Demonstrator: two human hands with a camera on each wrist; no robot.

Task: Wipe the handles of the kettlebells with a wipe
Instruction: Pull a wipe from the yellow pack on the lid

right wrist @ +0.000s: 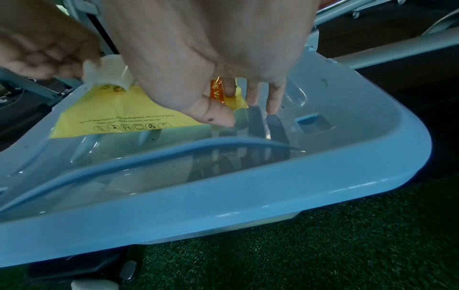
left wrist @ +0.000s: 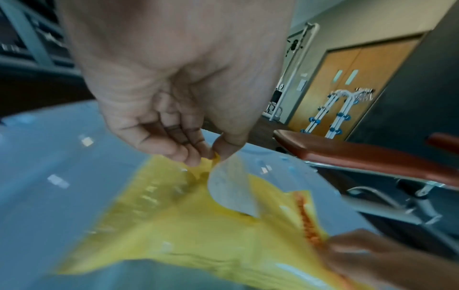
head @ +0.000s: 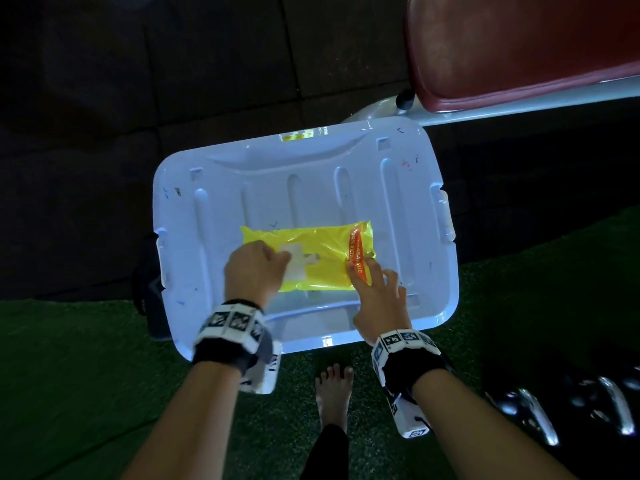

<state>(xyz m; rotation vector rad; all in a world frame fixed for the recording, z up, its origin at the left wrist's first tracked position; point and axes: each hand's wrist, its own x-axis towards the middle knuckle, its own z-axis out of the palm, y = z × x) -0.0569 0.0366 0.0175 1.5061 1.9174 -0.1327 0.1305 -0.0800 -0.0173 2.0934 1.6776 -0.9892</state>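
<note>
On a pale blue plastic bin lid (head: 398, 209), the left hand (head: 254, 268) pinches up the white seal flap (left wrist: 233, 188) of a yellow wipe packet (head: 322, 251), while the right hand (head: 377, 296) pinches its near-right corner, other fingers spread.

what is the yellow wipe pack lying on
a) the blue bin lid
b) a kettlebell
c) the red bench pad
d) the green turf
a: the pack lies flat on the lid, where the left hand pinches its peel-back flap and the right hand holds its orange-striped end.

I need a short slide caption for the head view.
Left hand peels the flap of a yellow wipe pack; right hand steadies it.
</note>
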